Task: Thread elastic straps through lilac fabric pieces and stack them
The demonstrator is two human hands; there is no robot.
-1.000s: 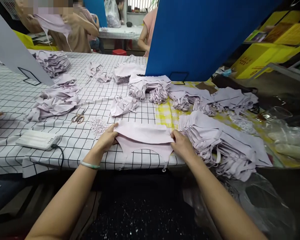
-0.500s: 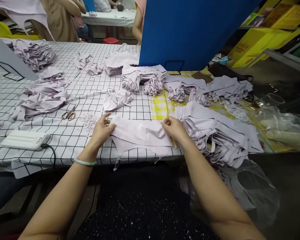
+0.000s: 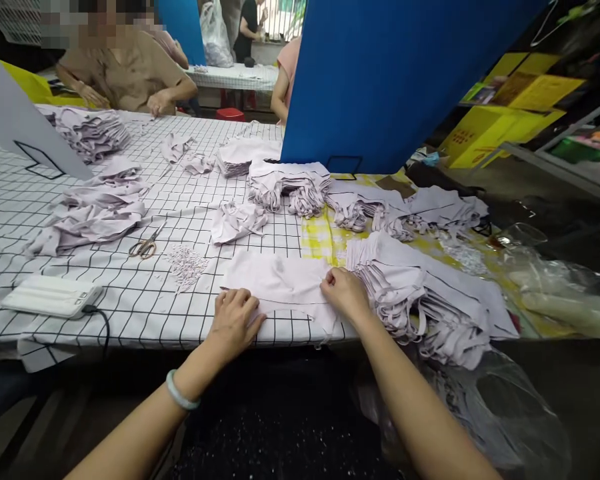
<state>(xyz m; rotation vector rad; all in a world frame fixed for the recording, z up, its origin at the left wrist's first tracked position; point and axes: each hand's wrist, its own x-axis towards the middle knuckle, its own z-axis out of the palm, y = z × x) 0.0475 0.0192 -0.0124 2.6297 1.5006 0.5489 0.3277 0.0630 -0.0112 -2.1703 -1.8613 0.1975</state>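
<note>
A pale lilac garment piece with narrow strap-like ends lies spread at the front of the table. My left hand rests on its lower left edge, fingers laid over the cloth and thumb apart. At the right end, my right hand has its fingers curled and pinched on the fabric edge; the fingertips are partly hidden. Just beyond that hand is a thick stack of similar lilac pieces, straps hanging toward the front edge.
Scissors lie beside a heap of tiny scraps. A white power bank with a black cable sits left. More lilac piles stand before a blue partition. Another person sits across the table.
My left hand has come down from the upper left corner to the lower left edge of the garment piece. My right hand still grips the right end. The camera view has tilted up.
</note>
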